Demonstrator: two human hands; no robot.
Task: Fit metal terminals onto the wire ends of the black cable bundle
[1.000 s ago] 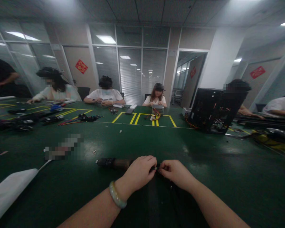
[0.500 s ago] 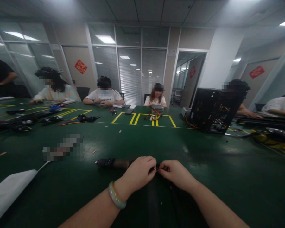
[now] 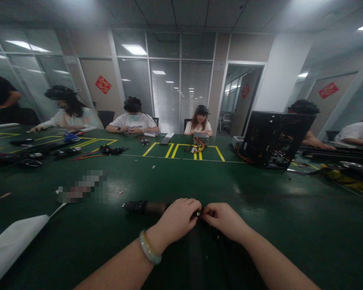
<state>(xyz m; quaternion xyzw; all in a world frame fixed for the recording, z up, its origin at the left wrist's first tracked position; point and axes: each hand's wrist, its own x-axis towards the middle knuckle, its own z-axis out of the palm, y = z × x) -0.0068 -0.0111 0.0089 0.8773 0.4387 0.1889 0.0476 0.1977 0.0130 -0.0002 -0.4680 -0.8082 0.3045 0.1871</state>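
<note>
My left hand (image 3: pixel 178 219), with a pale green bangle on the wrist, is curled closed and meets my right hand (image 3: pixel 222 219) over the green table. Both pinch a small dark part with a shiny tip (image 3: pixel 199 213) between their fingertips; I cannot make out what it is. A dark strip (image 3: pixel 195 257) runs from under the hands toward me. Just left of my left hand lies a dark cylindrical tool (image 3: pixel 143 207) on the table.
White paper (image 3: pixel 12 243) lies at the near left. An open black computer case (image 3: pixel 274 139) stands at the right. Cables and parts (image 3: pixel 196 148) sit in yellow-marked boxes farther off. Several people sit along the far and side edges of the table (image 3: pixel 305 225).
My hands have stayed together at the same spot, with only slight finger shifts. The person behind the computer case has lowered their head a little.
</note>
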